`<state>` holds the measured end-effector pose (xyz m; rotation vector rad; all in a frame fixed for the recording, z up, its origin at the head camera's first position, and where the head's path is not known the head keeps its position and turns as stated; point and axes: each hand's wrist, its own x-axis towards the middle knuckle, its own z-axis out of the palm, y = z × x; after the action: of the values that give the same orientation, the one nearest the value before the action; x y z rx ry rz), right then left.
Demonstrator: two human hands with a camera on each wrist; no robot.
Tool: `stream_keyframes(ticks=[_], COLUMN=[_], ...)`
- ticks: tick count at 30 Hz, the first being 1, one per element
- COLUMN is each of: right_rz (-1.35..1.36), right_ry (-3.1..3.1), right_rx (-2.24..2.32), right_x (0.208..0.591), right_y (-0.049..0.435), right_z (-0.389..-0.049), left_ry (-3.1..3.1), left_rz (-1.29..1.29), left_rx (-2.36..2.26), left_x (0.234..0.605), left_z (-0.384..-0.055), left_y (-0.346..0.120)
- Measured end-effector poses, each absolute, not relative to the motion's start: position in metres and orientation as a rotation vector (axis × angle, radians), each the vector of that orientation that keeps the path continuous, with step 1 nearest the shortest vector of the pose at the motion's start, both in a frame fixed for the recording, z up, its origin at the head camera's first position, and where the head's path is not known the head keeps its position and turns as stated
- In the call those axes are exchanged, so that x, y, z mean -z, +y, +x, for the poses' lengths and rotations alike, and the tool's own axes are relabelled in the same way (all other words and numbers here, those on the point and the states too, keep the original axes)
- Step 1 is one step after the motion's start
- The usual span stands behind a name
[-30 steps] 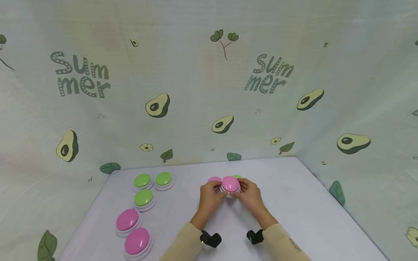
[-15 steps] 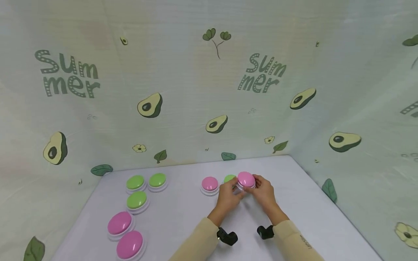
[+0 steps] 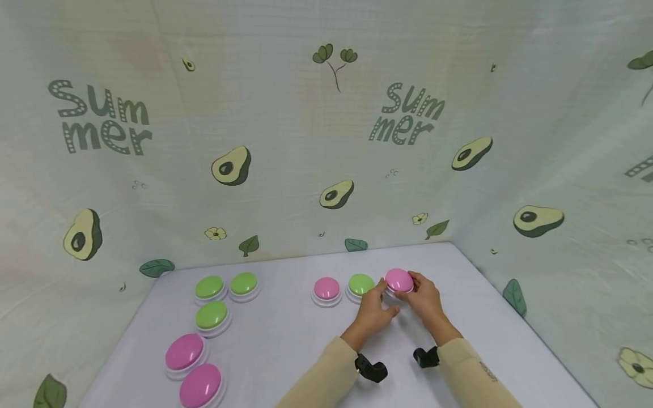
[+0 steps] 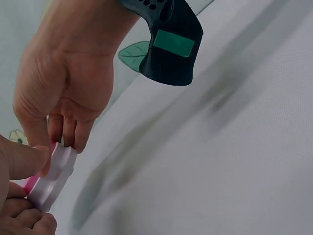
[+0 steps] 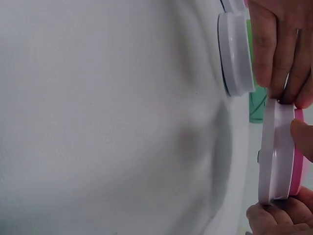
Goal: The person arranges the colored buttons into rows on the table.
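A pink dome push button (image 3: 399, 280) with a white round base is held just above the table, right of a green button (image 3: 361, 284). My right hand (image 3: 427, 300) grips its right side between thumb and fingers. The fingers of my left hand (image 3: 373, 313) touch its left edge, and the left thumb stands apart from it. In the right wrist view the base (image 5: 276, 152) is off the tabletop, with the straight left fingers (image 5: 264, 44) at its upper edge. The left wrist view shows the white base (image 4: 54, 176) between both hands.
Another pink button (image 3: 326, 289) stands left of the green one. On the left side of the white table (image 3: 285, 351) are several more buttons, green (image 3: 211, 314) behind and pink (image 3: 200, 385) in front. A printed cloth (image 3: 285, 215) hangs behind and at the sides.
Both hands have carried the pink button rightward, past the green one. The left thumb has come away from it. The head view has shifted slightly to the right.
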<state>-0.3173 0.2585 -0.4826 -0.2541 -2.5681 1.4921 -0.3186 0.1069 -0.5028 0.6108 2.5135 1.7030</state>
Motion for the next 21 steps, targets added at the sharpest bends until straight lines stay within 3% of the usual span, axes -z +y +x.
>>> stream_keyframes(ticks=[21], right_rz=[-0.286], right_ry=[-2.696], right_rx=[-1.445], right_x=[0.496], right_y=[0.263], right_z=[-0.345], left_ry=[2.372], left_rz=[0.423], left_rx=[-1.708], left_x=[0.515], left_z=[-0.325], left_y=[0.114])
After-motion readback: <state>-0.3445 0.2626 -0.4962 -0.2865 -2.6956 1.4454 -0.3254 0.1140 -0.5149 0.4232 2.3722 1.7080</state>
